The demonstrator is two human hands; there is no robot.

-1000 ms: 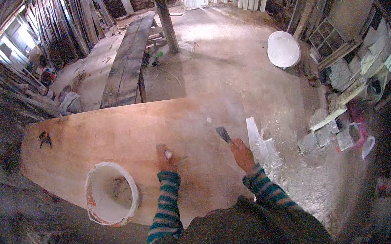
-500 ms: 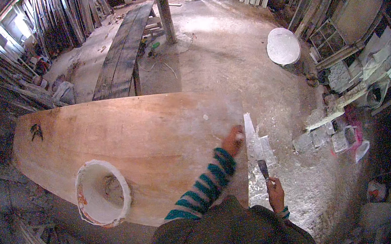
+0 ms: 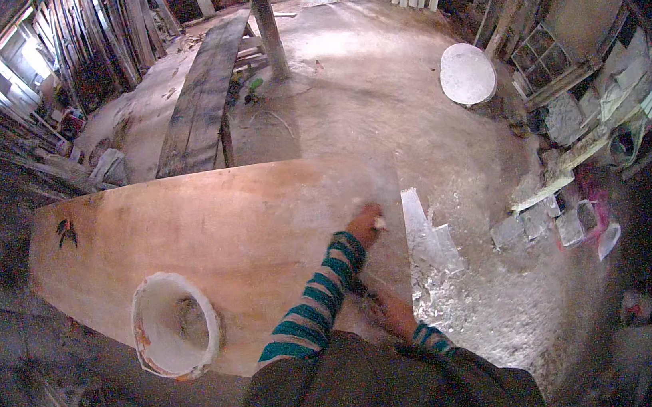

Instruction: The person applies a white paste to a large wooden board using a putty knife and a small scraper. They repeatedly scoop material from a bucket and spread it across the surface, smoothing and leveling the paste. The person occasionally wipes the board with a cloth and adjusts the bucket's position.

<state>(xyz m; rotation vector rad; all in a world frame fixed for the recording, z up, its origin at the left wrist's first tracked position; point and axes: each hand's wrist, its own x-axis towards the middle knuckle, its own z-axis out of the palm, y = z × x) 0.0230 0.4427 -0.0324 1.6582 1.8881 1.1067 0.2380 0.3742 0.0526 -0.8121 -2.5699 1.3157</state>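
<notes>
Your left hand (image 3: pixel 366 224) presses a small pale lump onto the wooden board (image 3: pixel 210 241) near its right edge, while your right hand (image 3: pixel 391 314) grips a scraper (image 3: pixel 361 289) just below. With your 2 arms crossed, the blade can nick your striped sleeve (image 3: pixel 317 305), and the white bucket (image 3: pixel 173 325) at the board's near edge could tip off.

Dusty pale concrete floor (image 3: pixel 376 77), long grey wooden bench (image 3: pixel 199 113), round white disc (image 3: pixel 466 73), planks leaning on walls (image 3: pixel 94 37), possibly window panes (image 3: pixel 542 50); daylight.

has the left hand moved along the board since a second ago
Yes. The left hand has gone from the board's middle, near the bucket, to its right end.
</notes>
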